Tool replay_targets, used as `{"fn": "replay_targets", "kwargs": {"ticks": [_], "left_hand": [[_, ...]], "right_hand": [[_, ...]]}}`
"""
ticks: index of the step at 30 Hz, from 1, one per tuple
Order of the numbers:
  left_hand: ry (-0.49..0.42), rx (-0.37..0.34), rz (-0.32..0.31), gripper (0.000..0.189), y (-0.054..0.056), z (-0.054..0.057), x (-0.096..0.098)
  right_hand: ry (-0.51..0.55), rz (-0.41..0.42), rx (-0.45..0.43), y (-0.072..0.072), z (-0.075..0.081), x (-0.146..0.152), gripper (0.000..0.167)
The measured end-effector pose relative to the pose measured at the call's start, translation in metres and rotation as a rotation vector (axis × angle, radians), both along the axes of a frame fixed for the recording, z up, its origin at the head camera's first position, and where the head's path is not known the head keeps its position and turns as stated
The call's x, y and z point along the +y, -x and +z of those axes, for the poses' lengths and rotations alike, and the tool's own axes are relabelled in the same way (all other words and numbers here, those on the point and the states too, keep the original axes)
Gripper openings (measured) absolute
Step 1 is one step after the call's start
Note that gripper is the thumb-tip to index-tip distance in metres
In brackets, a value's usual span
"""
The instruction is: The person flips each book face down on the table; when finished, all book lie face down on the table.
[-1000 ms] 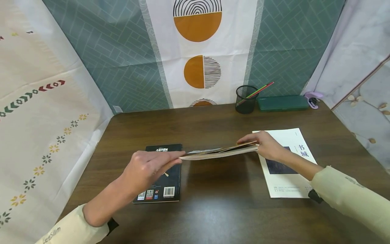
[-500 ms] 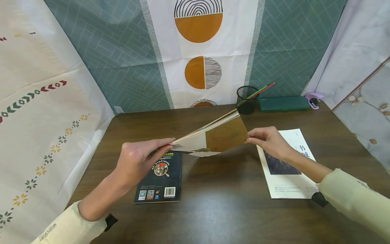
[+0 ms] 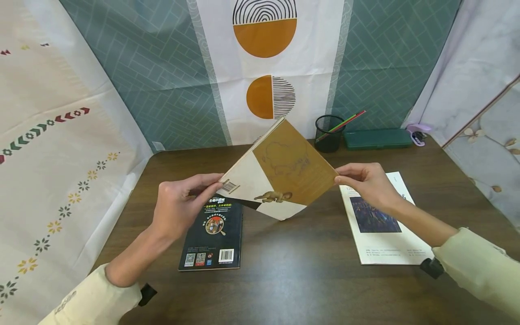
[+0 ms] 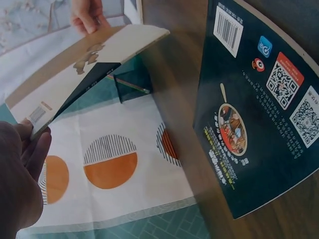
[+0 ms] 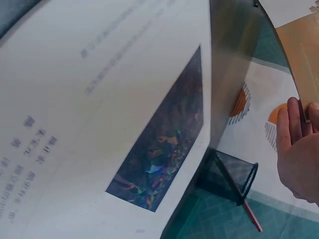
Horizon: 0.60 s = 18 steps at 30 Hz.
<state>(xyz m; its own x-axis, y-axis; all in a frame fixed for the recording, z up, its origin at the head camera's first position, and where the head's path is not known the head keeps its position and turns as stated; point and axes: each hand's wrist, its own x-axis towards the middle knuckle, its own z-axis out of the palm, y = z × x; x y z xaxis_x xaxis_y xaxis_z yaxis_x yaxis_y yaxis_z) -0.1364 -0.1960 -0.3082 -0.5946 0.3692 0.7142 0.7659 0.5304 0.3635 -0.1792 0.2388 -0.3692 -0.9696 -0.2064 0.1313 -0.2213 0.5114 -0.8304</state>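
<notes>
A book [image 3: 280, 167] with a brown and white cover hangs tilted above the table, one corner up and one down. At its left corner, beside the printed barcode, my left hand [image 3: 178, 207] pinches it between thumb and fingers. My right hand [image 3: 367, 185] pinches the opposite corner. In the left wrist view the same book [image 4: 79, 69] spans between both hands, a dark strip along its lower edge. Below my left hand lies a black book [image 3: 211, 239] with a barcode and QR codes. Under my right forearm is a white book [image 3: 378, 248] with a dark picture.
At the back right of the wooden table [image 3: 292, 275] stands a black mesh pen cup [image 3: 328, 135] with red and green pencils. Beside it are a dark green case [image 3: 378, 138] and a light purple object [image 3: 417, 133]. A patterned cloth [image 3: 162, 81] hangs behind the table.
The held book has turned from nearly flat, edge-on, to tilted up with its cover facing me. My right hand has moved slightly right; the left has shifted left.
</notes>
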Motion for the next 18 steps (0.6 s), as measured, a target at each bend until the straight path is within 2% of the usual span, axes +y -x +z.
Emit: {"fn": "replay_targets", "kwargs": {"ticks": [7, 18], "left_hand": [[-0.072, -0.129, 0.040, 0.028, 0.004, -0.009, -0.002], [-0.106, -0.355, 0.118, 0.021, 0.008, -0.028, -0.006]], "right_hand": [[0.025, -0.055, 0.000, -0.002, 0.006, 0.002, 0.030], [0.118, -0.105, -0.019, 0.000, 0.022, 0.001, 0.033]]}}
